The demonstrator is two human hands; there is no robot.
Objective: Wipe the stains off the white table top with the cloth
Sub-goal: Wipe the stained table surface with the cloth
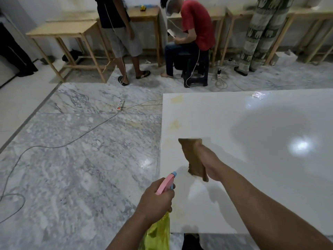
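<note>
Wiping stains near left edge of glossy white table top point(252, 123).

Right hand point(207, 156) clutching crumpled brown cloth point(192, 156), fingers curled round it, cloth pressed on table; yellowish stains point(175, 124) just beyond cloth; left hand point(156, 199) gripping pink-headed yellow plastic spray bottle point(159, 230) beside table edge.

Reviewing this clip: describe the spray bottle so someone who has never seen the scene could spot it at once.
Start at the white table top and go to its near left corner. There the left hand grips the spray bottle by its neck. It alone has a pink and blue head over a clear yellow body; the cloth nearby is plain brown.
</note>
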